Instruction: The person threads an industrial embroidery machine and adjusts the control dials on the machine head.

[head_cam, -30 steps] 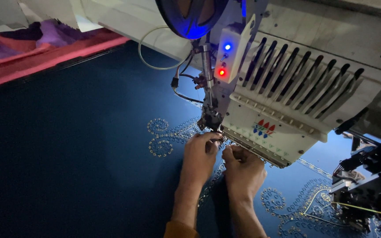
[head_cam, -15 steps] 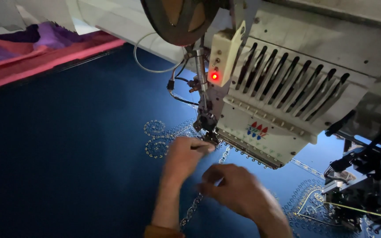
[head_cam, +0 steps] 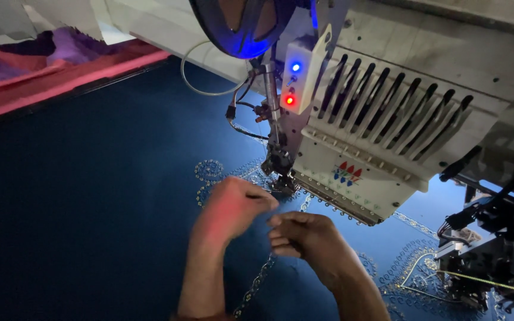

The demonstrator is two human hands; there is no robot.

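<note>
Hovering fists, left hand [head_cam: 231, 208] and right hand [head_cam: 302, 235], crowd the embroidery head [head_cam: 358, 172].

Dark blue fabric [head_cam: 90, 196] lay flat across the frame, bearing silver sequined scrollwork [head_cam: 209, 175] at centre, beneath the white multi-needle embroidery machine head [head_cam: 376, 148] at upper right, its indicator lamps lit.
</note>
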